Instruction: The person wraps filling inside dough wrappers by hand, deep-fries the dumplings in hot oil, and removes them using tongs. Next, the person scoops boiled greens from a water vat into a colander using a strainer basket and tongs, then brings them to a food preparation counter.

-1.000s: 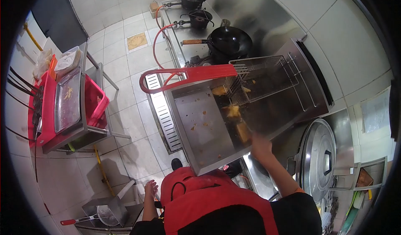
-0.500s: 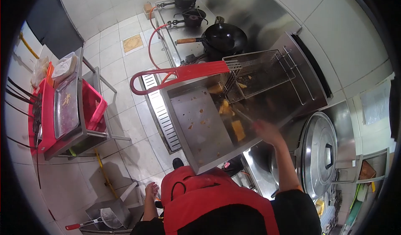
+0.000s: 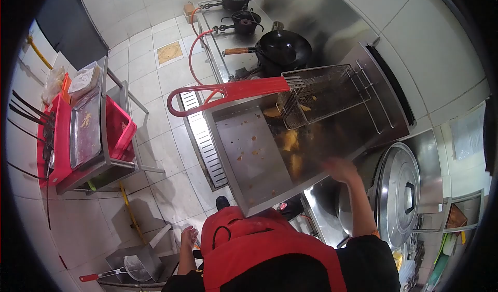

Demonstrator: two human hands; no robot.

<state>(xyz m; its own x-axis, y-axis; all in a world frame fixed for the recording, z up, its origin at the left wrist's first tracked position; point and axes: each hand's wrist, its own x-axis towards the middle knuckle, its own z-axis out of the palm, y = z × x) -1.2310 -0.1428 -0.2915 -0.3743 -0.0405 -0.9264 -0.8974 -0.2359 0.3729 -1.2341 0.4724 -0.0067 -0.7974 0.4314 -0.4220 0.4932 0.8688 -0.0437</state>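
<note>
My right hand [image 3: 343,170] is over the near right side of the deep fryer, smeared by motion. Its fingers are closed round a long thin utensil, plain half a second ago but now lost in the blur, so its kind does not show. Golden fried pieces [image 3: 290,140] lie in the dark oil left of that hand. Beyond them a wire fry basket [image 3: 327,97] rests in the fryer, its red handle [image 3: 233,90] sticking out to the left. My left hand [image 3: 189,236] hangs low beside the red apron [image 3: 259,235], holding nothing, fingers loosely apart.
Crumbs dot the fryer's steel side shelf [image 3: 249,152]. Farther back, a black wok [image 3: 284,48] sits on the stove. A large lidded pot [image 3: 398,193] stands at right. On the left, a steel table holds a tray [image 3: 85,131]; a strainer [image 3: 136,267] lies at lower left.
My right hand has shifted slightly to the right, and the utensil has blurred from sight. One golden piece looks darker or deeper in the oil. My left hand stays by the apron.
</note>
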